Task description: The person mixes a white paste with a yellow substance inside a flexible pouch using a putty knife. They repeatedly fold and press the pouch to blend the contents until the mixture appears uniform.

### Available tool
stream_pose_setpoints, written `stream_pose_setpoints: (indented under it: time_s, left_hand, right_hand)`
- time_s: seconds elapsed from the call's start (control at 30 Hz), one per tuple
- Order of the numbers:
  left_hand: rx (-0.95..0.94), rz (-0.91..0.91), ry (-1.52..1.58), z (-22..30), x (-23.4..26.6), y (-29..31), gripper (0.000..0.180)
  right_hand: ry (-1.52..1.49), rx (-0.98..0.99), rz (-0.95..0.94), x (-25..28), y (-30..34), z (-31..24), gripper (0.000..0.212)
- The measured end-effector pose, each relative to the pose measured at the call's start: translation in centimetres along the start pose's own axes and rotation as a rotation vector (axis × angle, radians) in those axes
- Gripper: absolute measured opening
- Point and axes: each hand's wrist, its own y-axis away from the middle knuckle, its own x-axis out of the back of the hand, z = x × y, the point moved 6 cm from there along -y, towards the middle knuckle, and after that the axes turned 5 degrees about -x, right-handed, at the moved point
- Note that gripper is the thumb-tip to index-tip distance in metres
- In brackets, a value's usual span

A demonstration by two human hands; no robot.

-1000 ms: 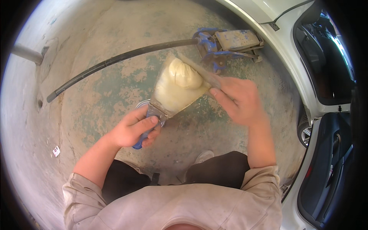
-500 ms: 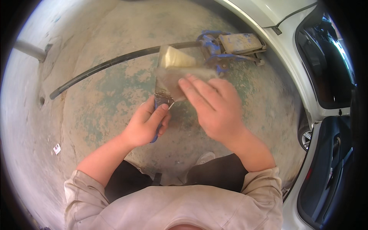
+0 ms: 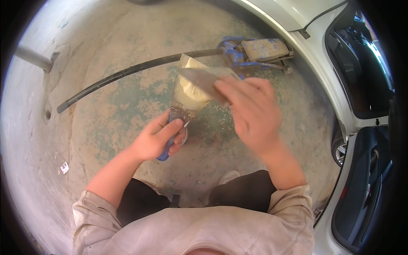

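Note:
My left hand [image 3: 158,137] is closed round the blue handle of a putty knife [image 3: 175,100], its wide blade pointing away from me. A mound of pale yellow putty [image 3: 190,90] lies on that blade. In my right hand [image 3: 257,112] is a flat grey spreader [image 3: 203,80], pinched along its near right edge and blurred by motion. The spreader passes over the putty and covers part of it. Something thin and silvery, too small to name, shows by the left fingers.
A blue floor jack [image 3: 259,51] with a long black handle [image 3: 127,70] lies on the stained concrete floor ahead. At the right stands a white car [image 3: 314,72] with a door open. A grey pipe [image 3: 34,57] juts in at the far left.
The spreader has swung up and right, turning, and uncovers putty on the lower blade. My left hand has tilted the putty knife slightly to the right.

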Motion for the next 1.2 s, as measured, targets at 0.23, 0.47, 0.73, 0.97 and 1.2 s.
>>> stream_pose_setpoints:
  time_s: [0.23,0.47,0.73,0.97,1.2]
  left_hand:
    - [0.018,-0.172,0.006,0.6,0.8,0.9,0.028]
    - [-0.344,-0.048,-0.33,1.0,1.5,0.6,0.03]
    - [-0.909,0.103,-1.339,1.3,-1.4,0.1,0.087]
    - [-0.703,0.057,-1.492,0.5,-0.9,-0.6,0.074]
    - [-0.156,-0.043,-0.4,-2.5,0.8,-0.2,0.042]
  right_hand:
    - [-0.4,-0.232,-0.136,0.2,0.0,3.1,0.027]
    - [-0.829,-0.823,-0.424,-4.0,4.0,4.6,0.02]
    - [-1.723,-1.246,-0.105,-6.0,5.7,2.7,0.021]
    - [-1.725,-1.337,0.213,-2.8,6.4,5.1,0.035]
    - [-1.282,-0.936,0.484,2.2,4.2,7.4,0.031]
